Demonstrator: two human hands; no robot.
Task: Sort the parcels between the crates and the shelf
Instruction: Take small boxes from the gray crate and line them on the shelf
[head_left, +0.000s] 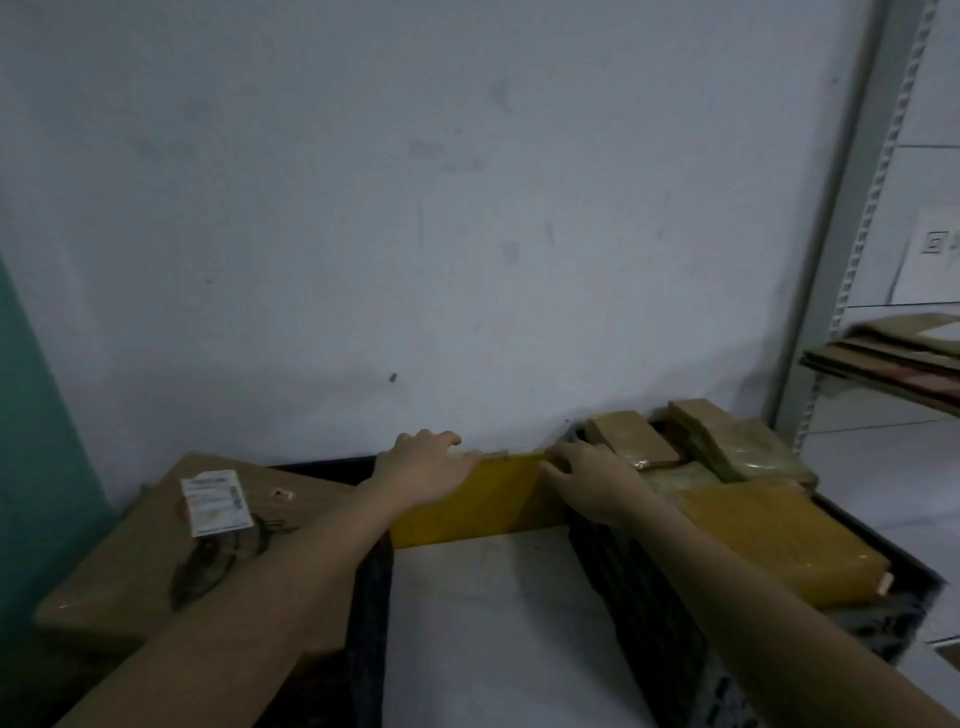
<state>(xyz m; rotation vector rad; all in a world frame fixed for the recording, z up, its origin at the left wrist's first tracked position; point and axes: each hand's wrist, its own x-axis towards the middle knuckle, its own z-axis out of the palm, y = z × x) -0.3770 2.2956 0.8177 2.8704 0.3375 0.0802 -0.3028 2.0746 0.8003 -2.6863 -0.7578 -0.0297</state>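
Both arms reached forward toward a pale wall (415, 208). Between two black crates, a yellow parcel (498, 499) stood on its edge against the foot of that wall, above a strip of light floor (478, 623).

The left hand (423, 467) lay over the parcel's upper left corner, its fingers curled over the top edge, so it gripped the parcel there. The right hand (592, 480) was at the parcel's upper right corner, fingers bent against the top edge and touching it; whether it had closed fully round the edge could not be told, since the hand itself hid the contact.

The left crate (371, 597) held a large brown cardboard box (130, 566) bearing a white shipping label (215, 501) and dark scrawled marks. The right crate (639, 597) was piled with parcels: a second yellow padded one (779, 540) lay flat near the front, with two brown wrapped parcels (631, 434) behind it by the wall, tilted and partly overlapping.

At the far right stood a grey metal shelf (852, 234) with a perforated upright. Flattened cardboard sheets (893, 358) rested on one of its levels, and a white paper sheet (930, 254) was fixed above them.
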